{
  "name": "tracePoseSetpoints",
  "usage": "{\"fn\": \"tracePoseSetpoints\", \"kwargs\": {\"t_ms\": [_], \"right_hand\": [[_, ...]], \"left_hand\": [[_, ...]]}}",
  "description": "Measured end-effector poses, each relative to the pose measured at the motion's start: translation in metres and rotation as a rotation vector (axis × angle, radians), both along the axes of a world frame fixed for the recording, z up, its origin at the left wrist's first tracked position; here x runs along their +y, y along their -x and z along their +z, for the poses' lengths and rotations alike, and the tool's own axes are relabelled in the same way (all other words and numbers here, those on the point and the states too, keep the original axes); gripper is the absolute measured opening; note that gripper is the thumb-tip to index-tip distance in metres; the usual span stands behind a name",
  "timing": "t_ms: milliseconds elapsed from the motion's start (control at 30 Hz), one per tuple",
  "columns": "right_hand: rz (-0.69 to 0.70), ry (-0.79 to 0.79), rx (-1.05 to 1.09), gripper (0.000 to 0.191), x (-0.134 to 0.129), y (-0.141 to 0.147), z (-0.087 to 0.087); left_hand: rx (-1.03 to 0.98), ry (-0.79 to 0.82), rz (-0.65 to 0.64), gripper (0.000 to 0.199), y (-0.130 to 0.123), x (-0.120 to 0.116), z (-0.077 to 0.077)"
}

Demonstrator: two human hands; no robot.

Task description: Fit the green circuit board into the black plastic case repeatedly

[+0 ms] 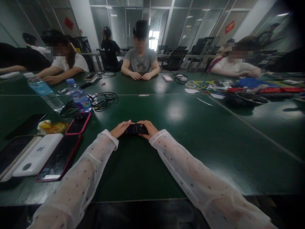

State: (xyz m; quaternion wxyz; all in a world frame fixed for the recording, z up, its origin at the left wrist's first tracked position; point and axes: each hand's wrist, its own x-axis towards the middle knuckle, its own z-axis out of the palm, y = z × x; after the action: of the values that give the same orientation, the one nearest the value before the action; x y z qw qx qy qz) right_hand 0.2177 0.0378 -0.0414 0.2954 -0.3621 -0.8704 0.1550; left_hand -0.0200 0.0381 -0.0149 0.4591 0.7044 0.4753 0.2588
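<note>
Both of my hands reach forward over the green table (166,149), with sheer white dotted sleeves to the wrists. Between them is a black smartphone (136,128), held lengthwise at the table top with faint light marks on its dark screen. My left hand (121,128) closes on the phone's left end, fingers along its far edge. At the right end, my right hand (148,129) grips with fingers at the far side and thumb at the near side. The palms hide both ends of the phone.
To the left lie a red-edged phone (59,157), a white power bank (39,154) and a pink-cased phone (78,123). Water bottles (46,92) and black cables (106,100) are behind. A wrench (205,102) and tangled cords lie far right. Several people sit around.
</note>
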Motion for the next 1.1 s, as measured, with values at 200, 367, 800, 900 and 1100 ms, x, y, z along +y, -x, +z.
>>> {"fn": "tracePoseSetpoints", "kwargs": {"t_ms": [200, 367, 800, 900, 1100], "right_hand": [[-0.018, -0.011, 0.001, 0.059, 0.004, -0.001, -0.002], [-0.028, 0.059, 0.080, 0.060, 0.006, -0.003, -0.002], [-0.285, 0.156, 0.494, 0.060, 0.021, -0.023, 0.001], [-0.413, -0.029, 0.292, 0.060, 0.033, -0.038, -0.004], [-0.461, -0.063, -0.039, 0.055, 0.047, -0.048, -0.016]], "left_hand": [[0.014, -0.082, 0.014, 0.067, -0.005, -0.005, 0.007], [-0.082, -0.023, -0.002, 0.073, 0.001, 0.001, -0.001], [-0.042, -0.115, -0.113, 0.083, 0.005, 0.007, -0.012], [-0.058, -0.132, -0.130, 0.080, 0.007, 0.008, -0.014], [-0.022, -0.133, -0.112, 0.077, 0.009, 0.010, -0.018]]}}
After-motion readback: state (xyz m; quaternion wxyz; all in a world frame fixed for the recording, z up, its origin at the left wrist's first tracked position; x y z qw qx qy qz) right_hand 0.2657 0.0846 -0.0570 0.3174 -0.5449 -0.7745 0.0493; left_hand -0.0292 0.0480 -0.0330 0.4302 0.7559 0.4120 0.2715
